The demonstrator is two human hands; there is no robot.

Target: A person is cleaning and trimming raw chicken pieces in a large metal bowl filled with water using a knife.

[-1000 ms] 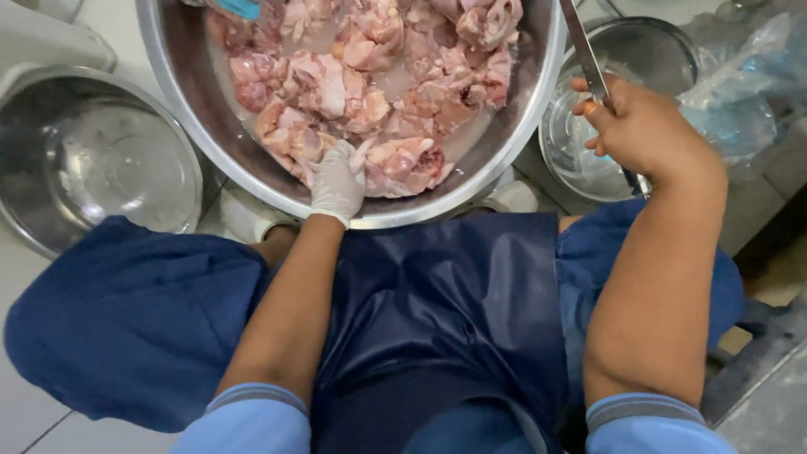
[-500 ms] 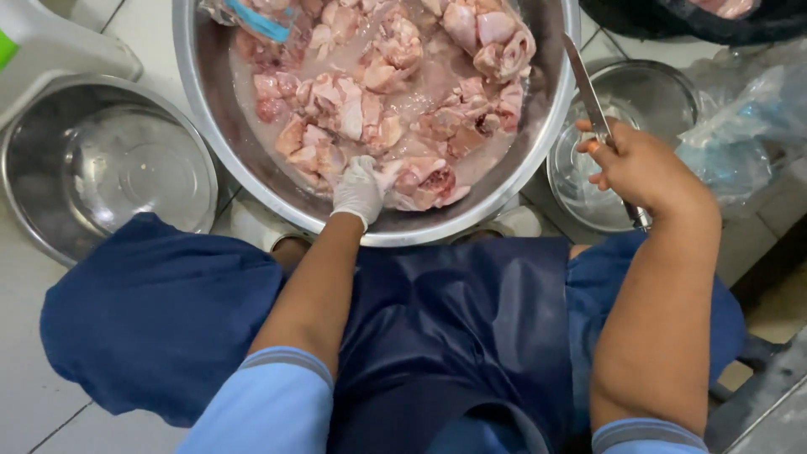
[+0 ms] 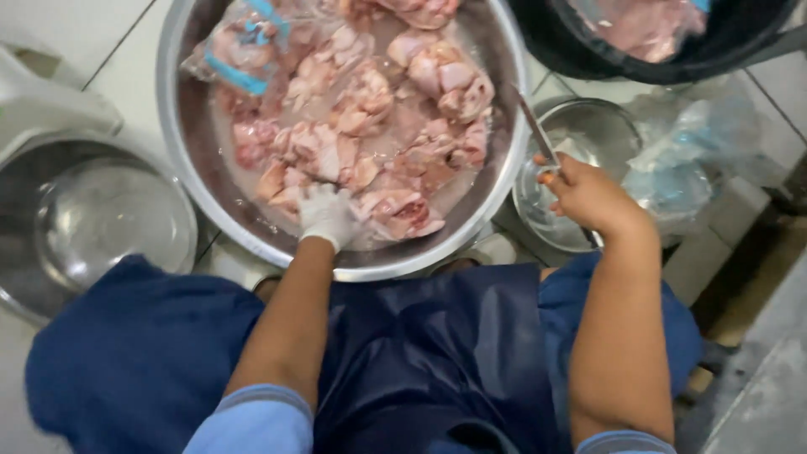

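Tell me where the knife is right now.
In the head view, the knife is on the right, gripped in the bare right hand, blade pointing up along the big steel basin's rim, above a smaller bowl.

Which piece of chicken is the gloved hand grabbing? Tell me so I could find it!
Find the big steel bowl full of raw chicken in pinkish water. At its near rim, the white-gloved left hand rests on the meat. The chicken piece just right of it is the one: unlike the paler pieces around, it shows a dark red patch.
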